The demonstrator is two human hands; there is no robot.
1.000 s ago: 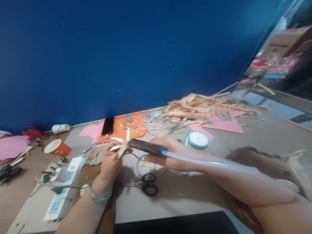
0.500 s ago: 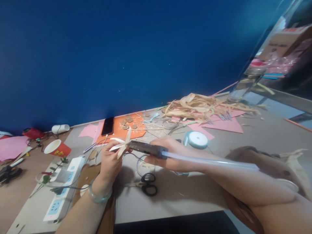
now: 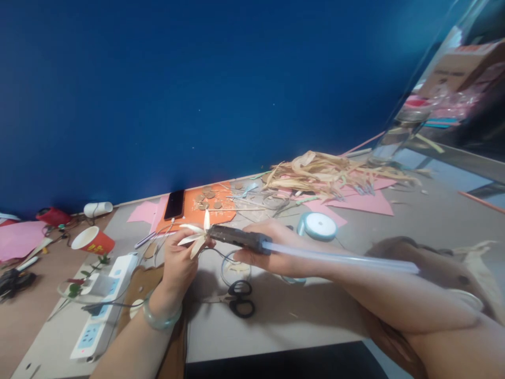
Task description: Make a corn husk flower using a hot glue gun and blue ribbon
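A pale flower with long narrow petals (image 3: 198,239), which looks like corn husk, is pinched in the fingers of my left hand (image 3: 179,260). My right hand (image 3: 272,250) grips a black hot glue gun (image 3: 236,238), and a long translucent glue stick (image 3: 343,260) sticks out of its back end along my forearm. The gun's tip meets the flower near its centre; whether it touches cannot be made out. Below the gun, black-handled scissors (image 3: 241,299) lie on the table, beside a clear ring-shaped roll (image 3: 235,268).
A white power strip (image 3: 104,305) and a red paper cup (image 3: 94,240) stand at left. Behind my hands are a phone (image 3: 174,205) on orange paper (image 3: 193,200), a ribbon spool (image 3: 320,226) and a heap of dried husks (image 3: 311,168). A blue wall (image 3: 221,95) rises behind.
Almost nothing differs. The flower has shifted very slightly at the gun's tip, its upper petal now a little lower. Both hands keep their hold.
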